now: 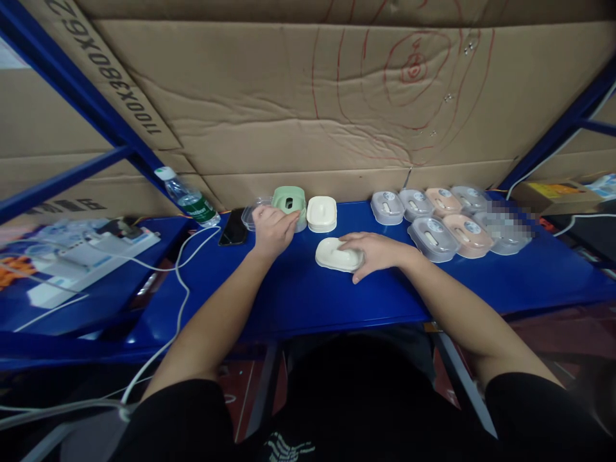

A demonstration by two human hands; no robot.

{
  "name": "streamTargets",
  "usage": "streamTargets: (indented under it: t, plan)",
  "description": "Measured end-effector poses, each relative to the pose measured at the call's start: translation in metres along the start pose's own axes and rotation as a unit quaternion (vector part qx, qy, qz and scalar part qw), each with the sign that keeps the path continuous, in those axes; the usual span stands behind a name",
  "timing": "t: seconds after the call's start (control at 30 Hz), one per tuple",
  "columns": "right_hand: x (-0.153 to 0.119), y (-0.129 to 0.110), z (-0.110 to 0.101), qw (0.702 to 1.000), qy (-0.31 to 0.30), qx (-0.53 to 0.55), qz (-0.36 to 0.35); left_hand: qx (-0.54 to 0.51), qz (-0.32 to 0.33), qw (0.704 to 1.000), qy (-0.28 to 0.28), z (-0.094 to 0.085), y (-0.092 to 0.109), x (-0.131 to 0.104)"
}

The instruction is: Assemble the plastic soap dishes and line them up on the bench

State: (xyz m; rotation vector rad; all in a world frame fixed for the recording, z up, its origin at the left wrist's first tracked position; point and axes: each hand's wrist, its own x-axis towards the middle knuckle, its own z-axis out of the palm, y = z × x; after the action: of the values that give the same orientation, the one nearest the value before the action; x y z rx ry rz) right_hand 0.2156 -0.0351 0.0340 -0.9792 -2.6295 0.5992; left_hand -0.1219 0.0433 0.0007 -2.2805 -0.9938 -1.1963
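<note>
Cream lid [328, 255] runs lengthwise left-right under the widespread right hand [375, 250], half-open left hand [274, 230] by green lid [287, 192].

Nearest you, on the blue bench [289, 289], lies the low, cream, rounded-rectangular plastic piece [328, 255]. It rests with its raised grip upward and its long side running roughly left to right; your right hand [375, 251] covers its right end. Behind it, well apart from the bench's front edge, stands the cream, rounded-square plastic container [321, 220], upright, with a raised bar on top. Just left of this is the pale green, rounded plastic container [287, 194], showing a dark oval recess in its upper face. The clear, shallow plastic piece [249, 217] lies left of the green container, partly hidden by your left hand [274, 230]; whether they touch cannot be told.
</note>
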Motion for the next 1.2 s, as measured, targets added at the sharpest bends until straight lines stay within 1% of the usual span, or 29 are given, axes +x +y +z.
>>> streamTargets:
  t: [0.07, 0.17, 0.23, 0.33, 0.43, 0.5, 0.57, 0.63, 0.7, 0.77, 0.83, 0.93, 1.0, 1.13, 1.2]
  plan:
    - [0.000, 0.002, 0.002, 1.000, 0.006, -0.017, 0.010, -0.009, 0.005, 1.000, -0.020, 0.003, 0.001, 0.000]
    - [0.002, 0.005, 0.002, 0.999, 0.024, -0.015, 0.015, -0.021, 0.014, 0.999, -0.020, 0.005, 0.008, 0.002]
    - [0.003, 0.005, 0.001, 0.999, 0.049, 0.006, 0.007, -0.034, 0.046, 0.998, -0.021, 0.004, 0.015, 0.003]
    - [0.003, 0.004, -0.002, 0.992, 0.105, 0.065, 0.002, -0.051, 0.107, 0.992, -0.046, 0.000, 0.027, 0.005]
    - [0.002, 0.003, -0.004, 0.977, 0.156, 0.146, 0.005, -0.070, 0.139, 0.985, -0.074, -0.004, 0.036, 0.007]
    - [0.003, 0.004, -0.004, 0.963, 0.180, 0.199, 0.009, -0.084, 0.171, 0.979, -0.078, -0.004, 0.040, 0.008]
    - [0.004, 0.006, -0.003, 0.948, 0.202, 0.246, 0.028, -0.090, 0.203, 0.973, -0.069, -0.003, 0.043, 0.009]
    - [0.006, 0.009, -0.002, 0.930, 0.223, 0.287, 0.055, -0.081, 0.200, 0.975, -0.062, 0.000, 0.045, 0.008]
    - [0.009, 0.011, 0.000, 0.911, 0.244, 0.326, 0.071, -0.062, 0.162, 0.983, -0.063, 0.003, 0.045, 0.006]
    - [0.011, 0.012, 0.001, 0.895, 0.258, 0.358, 0.073, -0.052, 0.115, 0.990, -0.061, 0.007, 0.045, 0.003]
    - [0.013, 0.012, 0.002, 0.887, 0.263, 0.372, 0.074, -0.051, 0.081, 0.994, -0.047, 0.010, 0.043, 0.001]
    - [0.015, 0.010, 0.004, 0.879, 0.272, 0.383, 0.080, -0.062, 0.060, 0.996, -0.032, 0.012, 0.041, 0.000]
    - [0.016, 0.009, 0.004, 0.864, 0.293, 0.401, 0.084, -0.076, 0.074, 0.993, -0.048, 0.010, 0.041, 0.000]
    - [0.018, 0.012, 0.001, 0.824, 0.345, 0.438, 0.098, -0.076, 0.156, 0.981, -0.090, 0.005, 0.045, 0.004]
    - [0.018, 0.015, -0.001, 0.811, 0.357, 0.449, 0.115, -0.060, 0.165, 0.979, -0.105, 0.003, 0.049, 0.005]
